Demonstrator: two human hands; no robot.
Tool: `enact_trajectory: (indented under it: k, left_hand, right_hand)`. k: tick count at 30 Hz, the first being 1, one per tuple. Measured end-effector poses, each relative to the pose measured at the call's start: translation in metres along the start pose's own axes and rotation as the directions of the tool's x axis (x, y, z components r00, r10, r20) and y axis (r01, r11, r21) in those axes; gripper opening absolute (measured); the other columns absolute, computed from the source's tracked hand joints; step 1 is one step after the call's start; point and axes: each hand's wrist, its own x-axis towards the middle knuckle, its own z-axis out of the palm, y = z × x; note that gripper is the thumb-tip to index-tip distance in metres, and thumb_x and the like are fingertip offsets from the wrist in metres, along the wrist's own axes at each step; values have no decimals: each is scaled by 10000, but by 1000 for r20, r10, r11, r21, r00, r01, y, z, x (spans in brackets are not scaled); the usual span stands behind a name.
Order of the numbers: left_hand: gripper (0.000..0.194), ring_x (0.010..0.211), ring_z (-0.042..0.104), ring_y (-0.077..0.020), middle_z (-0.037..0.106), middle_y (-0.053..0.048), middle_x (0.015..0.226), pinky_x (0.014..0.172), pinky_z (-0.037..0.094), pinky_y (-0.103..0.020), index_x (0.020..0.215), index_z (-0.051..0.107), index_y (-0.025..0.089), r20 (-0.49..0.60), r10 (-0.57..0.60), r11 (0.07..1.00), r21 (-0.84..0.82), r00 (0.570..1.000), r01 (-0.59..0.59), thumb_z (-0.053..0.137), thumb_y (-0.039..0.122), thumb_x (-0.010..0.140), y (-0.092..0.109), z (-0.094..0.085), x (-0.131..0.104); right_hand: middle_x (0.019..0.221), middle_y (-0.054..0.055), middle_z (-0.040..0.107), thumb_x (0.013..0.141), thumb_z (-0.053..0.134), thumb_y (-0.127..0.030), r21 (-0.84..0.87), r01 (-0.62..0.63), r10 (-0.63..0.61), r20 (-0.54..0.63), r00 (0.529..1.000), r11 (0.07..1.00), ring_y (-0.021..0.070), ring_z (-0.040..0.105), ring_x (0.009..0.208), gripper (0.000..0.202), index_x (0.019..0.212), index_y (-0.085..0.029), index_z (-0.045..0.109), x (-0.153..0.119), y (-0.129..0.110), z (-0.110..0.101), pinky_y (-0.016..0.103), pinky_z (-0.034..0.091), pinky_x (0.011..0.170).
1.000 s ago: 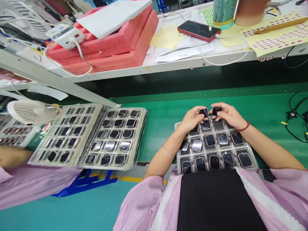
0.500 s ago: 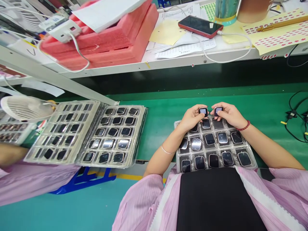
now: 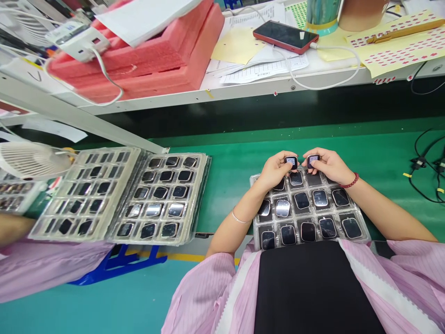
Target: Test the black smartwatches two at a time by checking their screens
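Note:
Over the far edge of a clear plastic tray (image 3: 256, 232), each of my hands pinches a small square smartwatch body with a lit screen showing a QR-like code. My left hand (image 3: 276, 169) grips one watch (image 3: 290, 161) between thumb and fingers. In my right hand (image 3: 328, 163) is the other watch (image 3: 313, 160), its thumb on the screen. The two watches are side by side, a small gap apart. Several dark-screened watches (image 3: 301, 200) lie in the tray's pockets. Just below my right hand, one pocket (image 3: 314, 179) shows no watch.
Two stacks of watch trays (image 3: 205, 185) (image 3: 130, 162) stand to the left, by a white fan (image 3: 33, 160) and a co-worker's arm (image 3: 15, 228). Black cables (image 3: 422, 162) lie at right. A shelf above holds red foam (image 3: 167, 60) and a charging phone (image 3: 285, 36).
The whole view has shifted slightly, so things sit a little further left. Both hands keep their hold on the watches, with hardly any movement over the tray.

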Motion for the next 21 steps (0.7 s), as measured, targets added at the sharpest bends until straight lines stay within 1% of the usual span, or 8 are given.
enact_trajectory:
  k: [16, 19, 21]
  left_hand:
    - [268, 758, 722, -145, 753, -77, 992, 559, 473, -191, 1115, 636, 158, 7, 17, 1000, 19, 1000, -17, 654, 221, 855, 0, 0, -1]
    - [272, 753, 724, -147, 752, -77, 1004, 558, 471, -195, 1121, 636, 161, 17, 16, 1000, 22, 1000, -16, 654, 227, 858, 0, 0, -1]
    - [265, 730, 721, -146, 750, -82, 1004, 542, 459, -196, 1116, 637, 159, 20, 16, 1000, 23, 1000, -16, 654, 263, 873, -1, 0, -1]
  right_hand:
    - [897, 56, 775, 824, 751, -293, -5, 18, -18, 9, 1000, 1000, 136, 702, 634, 249, 1044, -190, 691, -1, 1, 1, 264, 606, 578]
    - [903, 59, 774, 820, 773, -316, -6, 12, -12, 16, 1000, 1000, 137, 705, 624, 278, 1052, -189, 687, -1, 1, 1, 264, 605, 572]
    - [909, 64, 774, 842, 764, -374, 6, 13, -13, 20, 1000, 1000, 139, 711, 629, 290, 1051, -188, 689, -1, 2, 0, 261, 602, 570]
